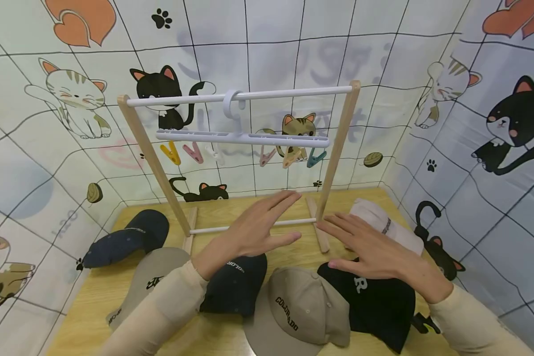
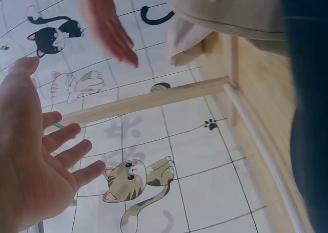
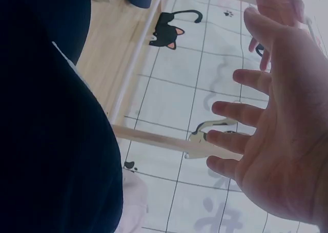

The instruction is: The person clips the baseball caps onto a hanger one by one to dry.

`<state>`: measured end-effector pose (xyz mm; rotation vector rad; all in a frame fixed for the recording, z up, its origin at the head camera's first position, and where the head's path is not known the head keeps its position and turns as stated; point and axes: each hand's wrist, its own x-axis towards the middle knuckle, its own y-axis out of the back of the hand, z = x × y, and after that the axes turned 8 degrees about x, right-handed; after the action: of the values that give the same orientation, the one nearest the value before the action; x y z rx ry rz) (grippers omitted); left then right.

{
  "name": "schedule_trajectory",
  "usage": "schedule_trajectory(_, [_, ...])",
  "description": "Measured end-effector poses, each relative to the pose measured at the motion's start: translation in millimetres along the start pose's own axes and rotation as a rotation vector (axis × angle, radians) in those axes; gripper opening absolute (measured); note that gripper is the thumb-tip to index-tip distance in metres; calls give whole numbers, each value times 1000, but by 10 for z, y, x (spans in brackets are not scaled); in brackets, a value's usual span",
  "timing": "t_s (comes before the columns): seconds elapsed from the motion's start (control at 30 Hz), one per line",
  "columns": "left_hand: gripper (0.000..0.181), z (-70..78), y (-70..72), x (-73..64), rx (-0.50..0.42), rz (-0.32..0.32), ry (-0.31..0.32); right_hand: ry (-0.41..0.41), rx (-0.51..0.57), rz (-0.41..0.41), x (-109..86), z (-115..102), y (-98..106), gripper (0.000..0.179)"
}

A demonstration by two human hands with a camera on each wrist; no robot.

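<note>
Both hands hover over the caps with fingers extended and hold nothing. The left hand point(image 1: 258, 225) is above a dark navy cap point(image 1: 238, 287), in front of the rack's lower bar. My right hand point(image 1: 369, 244) is over a black cap point(image 1: 378, 301) with a white letter R. Between the forearms lies a khaki cap point(image 1: 302, 306) marked COLORADO. A grey-beige cap point(image 1: 149, 277) is partly covered by the left sleeve. Behind the hands stands a wooden rack point(image 1: 338, 143) with a white hanger point(image 1: 244, 138) hooked on its top bar; several coloured clips point(image 1: 193, 152) hang from it.
Another navy cap point(image 1: 131, 237) lies at the table's left, and a pale pink cap point(image 1: 389, 225) at the back right, beside the rack's foot. A small black item point(image 1: 424, 324) sits by the right sleeve. Cat-print cloth point(image 1: 267, 64) surrounds the wooden table point(image 1: 84, 316).
</note>
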<state>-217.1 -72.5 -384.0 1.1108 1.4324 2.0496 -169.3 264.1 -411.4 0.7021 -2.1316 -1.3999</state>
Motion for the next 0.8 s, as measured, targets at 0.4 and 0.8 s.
schedule_trajectory(0.4, [96, 86, -16, 281, -178, -31, 164, -9, -37, 49, -96, 62, 71, 80])
schedule_trajectory(0.8, [107, 132, -112, 484, -315, -9, 217, -61, -56, 68, -169, 195, 179, 75])
